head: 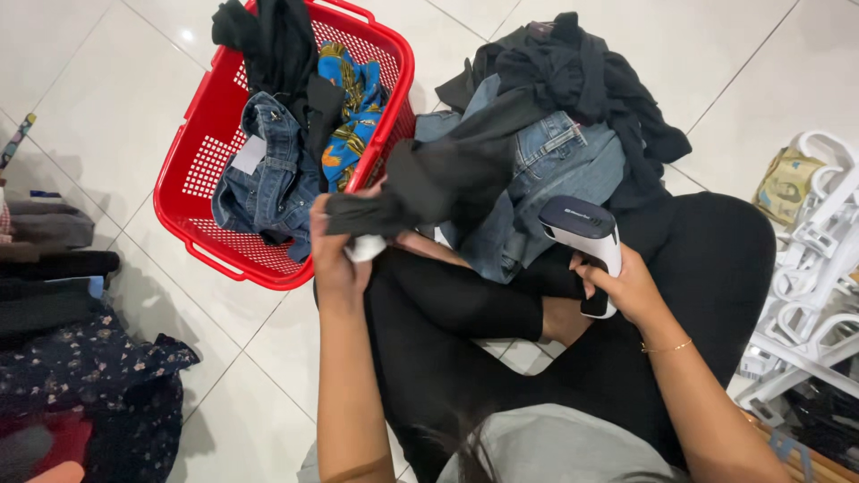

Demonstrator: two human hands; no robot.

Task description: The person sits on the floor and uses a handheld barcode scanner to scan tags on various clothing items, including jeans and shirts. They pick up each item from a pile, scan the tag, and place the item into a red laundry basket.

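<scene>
Person sits cross-legged on white tile floor [116, 107], black leggings, grey top. Left hand [338, 250] is closed round a black garment [447, 179], w/ a small white tag [365, 247] pinched under the fingers; the garment runs from the hand up and right onto a clothes pile [555, 134] lying just beyond the knees. Pile = black tops plus blue denim pieces, heaped, touching the legs. Right hand [626, 286] is wrapped round the grip of a white handheld scanner [586, 234] w/ dark top face, head tilted toward the pile, resting near the right knee; thin gold bracelet at that wrist.

Red plastic basket [192, 179] stands on the floor at upper left, just beside the left hand. Inside: jeans [268, 170] hanging over its near edge w/ a white label, a black item draped over the far rim, a blue-yellow patterned cloth [353, 116] against the right wall.

Left edge of floor: folded dark clothes stack [63, 313], incl. a dark floral piece. Right edge: bunch of white plastic hangers [814, 286], heaped; a yellowish printed cloth beyond them.
</scene>
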